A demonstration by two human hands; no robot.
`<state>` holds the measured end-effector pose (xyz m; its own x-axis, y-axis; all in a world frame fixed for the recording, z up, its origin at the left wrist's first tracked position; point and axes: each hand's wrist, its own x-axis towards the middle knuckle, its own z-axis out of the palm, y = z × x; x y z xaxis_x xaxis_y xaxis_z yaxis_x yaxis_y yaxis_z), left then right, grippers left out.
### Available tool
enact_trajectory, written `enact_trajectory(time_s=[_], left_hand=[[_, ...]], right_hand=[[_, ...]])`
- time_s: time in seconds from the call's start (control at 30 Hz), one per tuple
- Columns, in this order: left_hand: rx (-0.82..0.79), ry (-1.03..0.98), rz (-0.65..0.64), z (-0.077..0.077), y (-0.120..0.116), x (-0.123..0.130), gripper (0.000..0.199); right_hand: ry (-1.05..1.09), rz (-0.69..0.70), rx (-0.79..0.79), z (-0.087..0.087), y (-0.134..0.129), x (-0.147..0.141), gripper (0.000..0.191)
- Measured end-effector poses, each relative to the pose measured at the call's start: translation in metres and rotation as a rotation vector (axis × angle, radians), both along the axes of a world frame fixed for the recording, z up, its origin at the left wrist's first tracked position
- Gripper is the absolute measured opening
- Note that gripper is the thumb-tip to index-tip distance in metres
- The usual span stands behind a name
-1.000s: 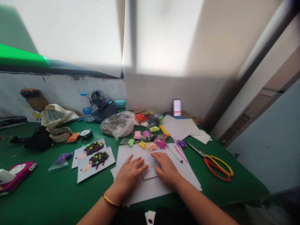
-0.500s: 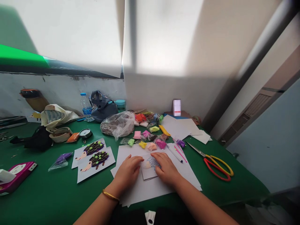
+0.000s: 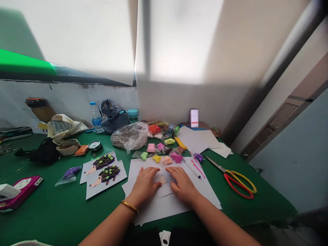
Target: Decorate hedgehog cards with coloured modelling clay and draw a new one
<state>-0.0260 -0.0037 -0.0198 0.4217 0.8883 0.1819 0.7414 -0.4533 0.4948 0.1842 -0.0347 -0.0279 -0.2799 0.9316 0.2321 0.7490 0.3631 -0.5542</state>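
Observation:
A small white card with a hedgehog drawing in blue lines lies on larger white sheets. My left hand rests over the card's left side, fingers stretched forward and thumb touching the card near the hedgehog's snout. On the other side my right hand lies with spread fingers, covering the hedgehog's rear and the card's right edge. Neither hand grips anything. Just beyond them are packets of coloured clay, among them a yellow one, a peach one and a magenta one.
Right of the sheets lie a white marker and large scissors with red and yellow handles. Two clay hedgehog cards lie to the left. Behind stand a plastic bag, a water bottle and a phone.
My left hand has slid slightly to the right over the card, its thumb now reaching the drawing's snout. My right hand stays nearly in place. The view has shifted a little.

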Motion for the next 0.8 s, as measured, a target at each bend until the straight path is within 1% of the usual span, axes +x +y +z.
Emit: enact_trajectory(time_s=[0.23,0.4,0.8], left_hand=[[-0.071,-0.076,-0.002,-0.0026,0.0064,-0.0058,0.044],[-0.066,-0.051,-0.01,-0.0002,0.0041,-0.0036,0.05],[-0.04,-0.024,-0.007,-0.0001,0.0035,-0.0028,0.043]], right_hand=[[0.0,-0.002,0.015,-0.0009,-0.0002,0.0002,0.063],[-0.004,-0.004,0.002,-0.0017,0.0006,0.0,0.063],[-0.006,-0.003,0.004,0.0012,-0.0008,-0.0006,0.062]])
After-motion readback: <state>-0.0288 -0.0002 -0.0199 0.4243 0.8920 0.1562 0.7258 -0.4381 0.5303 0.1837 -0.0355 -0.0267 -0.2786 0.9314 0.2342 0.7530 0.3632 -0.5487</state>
